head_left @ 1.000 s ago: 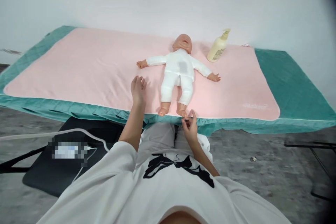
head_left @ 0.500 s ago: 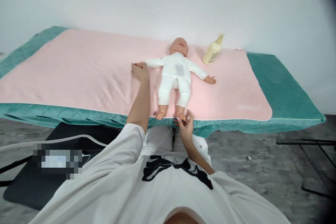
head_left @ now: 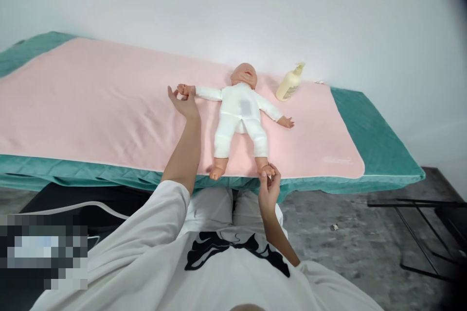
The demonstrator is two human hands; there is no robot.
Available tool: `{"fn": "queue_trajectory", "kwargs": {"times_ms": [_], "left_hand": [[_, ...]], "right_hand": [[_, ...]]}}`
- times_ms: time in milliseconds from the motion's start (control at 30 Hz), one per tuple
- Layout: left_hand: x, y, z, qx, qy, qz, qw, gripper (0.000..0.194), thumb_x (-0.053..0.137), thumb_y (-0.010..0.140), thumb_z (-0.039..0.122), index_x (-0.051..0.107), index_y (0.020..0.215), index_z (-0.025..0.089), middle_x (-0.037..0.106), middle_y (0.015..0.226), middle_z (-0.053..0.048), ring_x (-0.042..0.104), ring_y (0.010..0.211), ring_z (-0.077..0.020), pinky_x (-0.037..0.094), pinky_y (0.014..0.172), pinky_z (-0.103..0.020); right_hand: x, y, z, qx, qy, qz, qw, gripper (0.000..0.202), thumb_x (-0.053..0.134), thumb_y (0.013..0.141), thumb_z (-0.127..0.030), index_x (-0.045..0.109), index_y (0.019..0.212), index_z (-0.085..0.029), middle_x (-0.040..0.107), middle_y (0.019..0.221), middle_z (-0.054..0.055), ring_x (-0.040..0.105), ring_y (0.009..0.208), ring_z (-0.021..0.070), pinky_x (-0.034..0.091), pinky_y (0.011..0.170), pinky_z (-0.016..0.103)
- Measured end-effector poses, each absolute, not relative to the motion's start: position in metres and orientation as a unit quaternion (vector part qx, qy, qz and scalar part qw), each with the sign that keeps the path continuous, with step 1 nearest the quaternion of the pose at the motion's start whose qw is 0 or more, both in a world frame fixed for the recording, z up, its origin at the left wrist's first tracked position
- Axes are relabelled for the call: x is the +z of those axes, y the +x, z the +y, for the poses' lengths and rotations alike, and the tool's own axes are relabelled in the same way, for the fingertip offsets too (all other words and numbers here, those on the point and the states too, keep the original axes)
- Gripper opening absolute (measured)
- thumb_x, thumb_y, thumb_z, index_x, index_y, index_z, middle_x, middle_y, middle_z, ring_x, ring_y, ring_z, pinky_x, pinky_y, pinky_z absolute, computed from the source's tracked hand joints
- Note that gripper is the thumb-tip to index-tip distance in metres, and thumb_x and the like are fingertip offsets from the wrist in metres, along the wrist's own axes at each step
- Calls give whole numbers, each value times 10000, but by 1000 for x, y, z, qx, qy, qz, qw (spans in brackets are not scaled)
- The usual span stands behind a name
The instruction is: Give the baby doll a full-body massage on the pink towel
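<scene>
A baby doll [head_left: 241,104] in white clothing lies on its back on a pink mat [head_left: 120,102], arms spread and both feet at the mat's near edge. My left hand [head_left: 186,104] is beside the doll's outstretched hand at the left; its fingers are spread apart and the thumb touches or nearly touches the doll's wrist. Down at the near edge, my right hand [head_left: 269,192] pinches the doll's right-side foot [head_left: 265,170] between thumb and fingers. The doll's other foot [head_left: 218,169] rests untouched.
A pale yellow pump bottle [head_left: 290,83] stands behind the doll's arm, near the wall. Teal quilted cloth [head_left: 379,131] covers the table beneath the mat. A black metal frame [head_left: 416,233] is on the floor at right. At lower left is a dark seat with a pale cable [head_left: 83,206].
My left hand's fingers have loosened and spread from around the doll's hand. My right hand has shifted the held foot outward, away from the other leg. The camera view has tilted slightly.
</scene>
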State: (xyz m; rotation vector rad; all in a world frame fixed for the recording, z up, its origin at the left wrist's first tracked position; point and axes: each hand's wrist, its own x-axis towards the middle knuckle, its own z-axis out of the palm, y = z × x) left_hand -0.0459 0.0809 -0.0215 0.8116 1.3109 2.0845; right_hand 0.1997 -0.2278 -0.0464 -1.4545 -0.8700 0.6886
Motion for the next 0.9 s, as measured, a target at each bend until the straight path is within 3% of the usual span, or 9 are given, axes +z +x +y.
{"fn": "queue_trajectory", "kwargs": {"times_ms": [67,133,333,567,767,900], "left_hand": [[-22,-47,84,785,292,482,256,590,718,863,274,432,1366,162,466,1448,-177,483,1384,-223,429,1140,-363],[-22,-46,85,790,304,473,244,468,733,843,296,528,1233,140,549,1362,-175,514,1348,-230,445,1123,-386],[-11,-34,76,800,376,425,195,564,748,816,366,488,1302,243,514,1434,-131,544,1322,-226,530,1024,-375],[16,-8,57,742,515,404,146,457,749,820,441,629,1198,216,686,1205,-80,661,1143,-219,522,1039,-377],[36,5,57,583,701,397,104,338,789,776,383,736,1081,247,746,1145,-32,670,1142,-247,472,1073,-418],[41,8,60,512,785,339,84,216,756,801,314,765,1014,281,768,1077,-6,681,1139,-247,478,1032,-410]], "right_hand": [[-43,199,-224,282,-617,-397,618,536,548,928,-481,473,1351,-161,518,1445,189,595,1267,230,509,1068,406],[-41,197,-220,257,-614,-413,621,543,527,941,-470,437,1380,-164,491,1468,196,558,1317,226,485,1097,408],[-43,191,-209,219,-621,-454,600,686,589,906,-426,283,1480,-211,454,1492,207,499,1385,246,501,1078,458],[-14,193,-203,165,-585,-454,652,699,721,827,-327,361,1418,-229,548,1390,190,604,1280,247,579,970,439],[17,193,-177,121,-545,-441,703,461,715,845,-274,534,1261,-194,632,1295,136,635,1242,226,547,1050,441],[22,189,-156,112,-529,-447,712,445,712,852,-284,536,1250,-191,625,1325,133,623,1265,227,546,1056,438]]}}
